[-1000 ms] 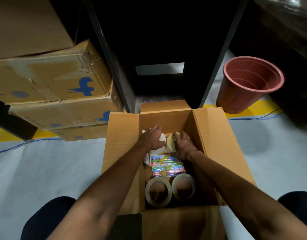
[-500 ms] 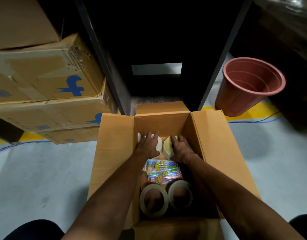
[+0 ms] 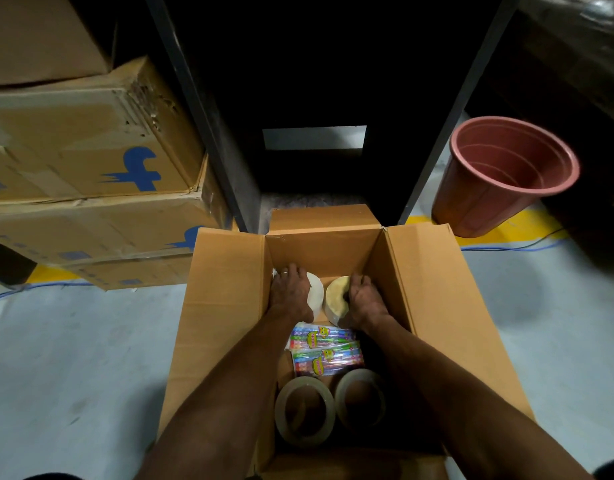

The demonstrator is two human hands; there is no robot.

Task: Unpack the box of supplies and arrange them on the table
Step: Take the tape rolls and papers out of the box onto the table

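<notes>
An open cardboard box [image 3: 225, 306] stands on the floor in front of me. Both my hands reach into its far end. My left hand [image 3: 290, 294] grips a white roll [image 3: 316, 294], covering most of it. My right hand [image 3: 362, 303] grips a yellowish roll [image 3: 336, 299] beside it. Behind the hands lie colourful packs of pens [image 3: 324, 349]. Two clear tape rolls [image 3: 305, 415] stand on edge at the near end of the box.
Stacked cardboard cartons [image 3: 90, 161] with blue logos sit at the left. A dark metal rack [image 3: 208, 133] stands behind the box. A reddish plastic bucket [image 3: 499, 174] stands at the right on the grey floor, by a yellow line and a blue cable [image 3: 506, 249].
My hands have settled lower and wider around the two rolls. The view has shifted a little, so the box sits lower and nearer in the frame.
</notes>
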